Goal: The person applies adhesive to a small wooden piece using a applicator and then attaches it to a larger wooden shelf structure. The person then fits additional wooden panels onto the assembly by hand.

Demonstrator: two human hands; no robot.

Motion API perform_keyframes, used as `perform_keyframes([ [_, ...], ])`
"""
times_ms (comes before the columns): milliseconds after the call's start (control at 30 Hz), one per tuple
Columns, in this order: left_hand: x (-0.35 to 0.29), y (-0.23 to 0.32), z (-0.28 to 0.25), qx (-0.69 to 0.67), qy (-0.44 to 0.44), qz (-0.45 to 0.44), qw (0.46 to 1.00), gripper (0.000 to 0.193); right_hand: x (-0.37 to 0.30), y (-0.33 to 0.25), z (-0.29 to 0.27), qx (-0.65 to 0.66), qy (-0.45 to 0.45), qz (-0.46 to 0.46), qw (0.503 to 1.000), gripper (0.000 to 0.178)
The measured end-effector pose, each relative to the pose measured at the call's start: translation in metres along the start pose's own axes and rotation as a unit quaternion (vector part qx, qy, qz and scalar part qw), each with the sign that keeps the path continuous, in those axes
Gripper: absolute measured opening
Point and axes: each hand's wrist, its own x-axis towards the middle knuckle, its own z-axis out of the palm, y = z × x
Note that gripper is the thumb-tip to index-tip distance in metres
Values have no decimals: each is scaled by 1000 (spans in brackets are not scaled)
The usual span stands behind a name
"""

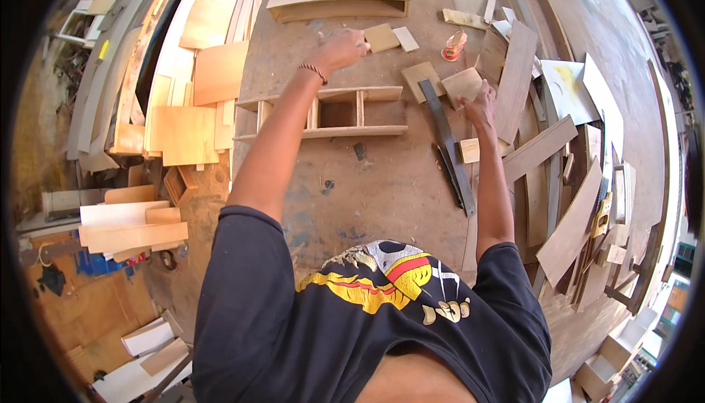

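My left hand, a braided band at its wrist, is over the far part of the work table with fingers bent inward. Its fingertips are beside a small square wooden panel; whether they grip anything is hidden. A smaller pale piece lies to the panel's right. My right hand grips another small square panel by its near right corner. Partly beneath that lies a similar panel, with a long dark metal bar across it. Under my left forearm sits a wooden frame with dividers.
A long wooden box stands at the far side. A small red-labelled tub is near the right panels. Offcuts and boards pile up on the right, with a yellow-handled saw. Plywood sheets are stacked on the left.
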Motion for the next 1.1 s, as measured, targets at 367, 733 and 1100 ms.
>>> perform_keyframes([
  [367,24,83,63,-81,46,46,995,46,59,-72,-19,121,210,-84,967,56],
  [733,118,118,114,-141,24,114,983,79,53,-49,-19,228,181,-115,950,11],
  [1100,115,119,108,-183,133,194,955,46,20,-57,-56,217,185,-230,930,16],
])
